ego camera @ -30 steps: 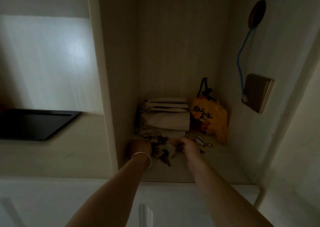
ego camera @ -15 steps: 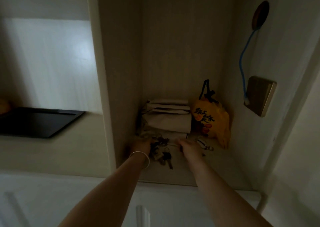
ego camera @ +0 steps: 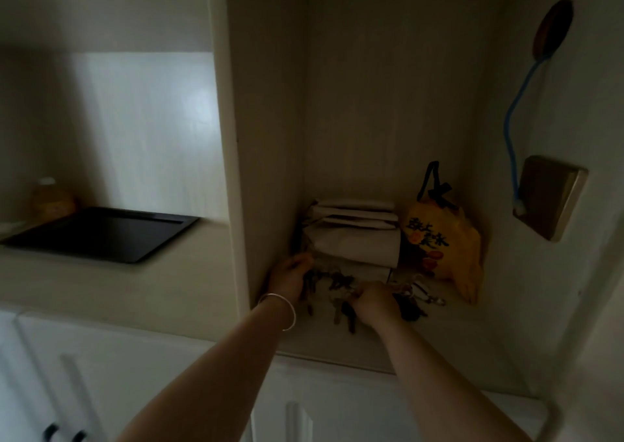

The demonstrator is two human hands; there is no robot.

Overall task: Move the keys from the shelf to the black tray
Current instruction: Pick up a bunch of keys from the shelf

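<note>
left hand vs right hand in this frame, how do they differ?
The left hand lies near the alcove's left wall, on the left end of the keys; the right hand lies nearer mid-shelf, with more keys showing past it on the right. The left wrist wears a thin silver bangle; the right wrist is bare. Both rest on the keys on the shelf, far from the black tray. Too dark to judge either grip.

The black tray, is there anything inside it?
The black tray looks bare inside. Both hands, left and right, are on the keys on the shelf. Dimness could hide something small.
</note>
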